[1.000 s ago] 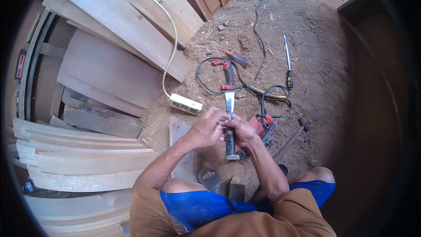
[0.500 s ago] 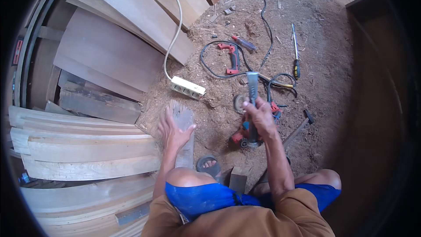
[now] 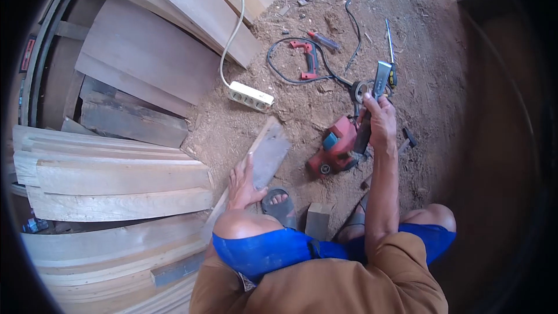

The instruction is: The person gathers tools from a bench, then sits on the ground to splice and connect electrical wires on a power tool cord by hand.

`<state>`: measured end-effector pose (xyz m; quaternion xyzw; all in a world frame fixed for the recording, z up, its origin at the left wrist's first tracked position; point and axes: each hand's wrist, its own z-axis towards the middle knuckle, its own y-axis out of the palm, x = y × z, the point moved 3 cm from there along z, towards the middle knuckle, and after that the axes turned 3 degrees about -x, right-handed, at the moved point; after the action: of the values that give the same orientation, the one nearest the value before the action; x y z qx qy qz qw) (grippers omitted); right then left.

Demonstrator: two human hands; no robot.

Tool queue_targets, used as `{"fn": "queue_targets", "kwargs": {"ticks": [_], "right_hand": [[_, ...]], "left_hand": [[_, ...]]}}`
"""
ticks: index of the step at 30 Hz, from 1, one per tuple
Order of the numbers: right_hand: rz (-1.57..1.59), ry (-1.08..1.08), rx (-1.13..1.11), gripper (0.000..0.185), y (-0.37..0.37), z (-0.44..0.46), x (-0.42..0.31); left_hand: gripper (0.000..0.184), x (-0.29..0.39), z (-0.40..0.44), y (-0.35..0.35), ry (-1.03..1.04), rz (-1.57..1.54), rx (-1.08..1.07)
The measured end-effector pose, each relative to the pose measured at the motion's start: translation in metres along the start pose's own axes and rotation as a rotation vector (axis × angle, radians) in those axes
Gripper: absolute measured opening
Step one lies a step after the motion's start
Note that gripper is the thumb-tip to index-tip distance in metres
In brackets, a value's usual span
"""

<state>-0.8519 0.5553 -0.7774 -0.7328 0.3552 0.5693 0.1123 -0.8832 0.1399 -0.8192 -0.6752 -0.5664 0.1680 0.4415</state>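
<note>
My left hand (image 3: 243, 185) rests on a grey-brown wooden board (image 3: 272, 152) by my left knee, its thumb across the face and its fingers along the left edge. In my right hand (image 3: 381, 119) is a chisel (image 3: 381, 77), blade pointing up and away from me, dark handle below. A dark ring-shaped object (image 3: 358, 91) shows beside the blade; whether my fingers touch it I cannot tell. Just left of this hand, a red power planer (image 3: 336, 150) lies on the ground.
Stacked planks (image 3: 122, 183) fill the left side. A white power strip (image 3: 250, 96), a red-grey power tool (image 3: 311, 61) with cable, a screwdriver (image 3: 390, 49) and a hammer (image 3: 410, 137) lie on the ground. A wood block (image 3: 317, 221) stands between my feet.
My left hand has left the chisel and gone down to the board, which is now tilted to the right. My right hand has carried the chisel right and forward, uncovering the planer.
</note>
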Motion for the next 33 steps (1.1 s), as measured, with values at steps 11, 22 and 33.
{"fn": "queue_targets", "kwargs": {"ticks": [11, 22, 33], "right_hand": [[0.003, -0.016, -0.066, 0.019, 0.033, -0.012, -0.032], [-0.651, -0.128, -0.035, 0.017, 0.002, 0.011, -0.030], [-0.662, 0.010, -0.007, 0.027, -0.018, 0.010, 0.011]], "left_hand": [[0.129, 0.019, -0.002, 0.013, -0.047, 0.146, -0.003], [0.130, 0.026, 0.027, 0.000, -0.004, 0.114, 0.070], [0.117, 0.046, 0.050, -0.008, 0.077, 0.126, 0.169]]}}
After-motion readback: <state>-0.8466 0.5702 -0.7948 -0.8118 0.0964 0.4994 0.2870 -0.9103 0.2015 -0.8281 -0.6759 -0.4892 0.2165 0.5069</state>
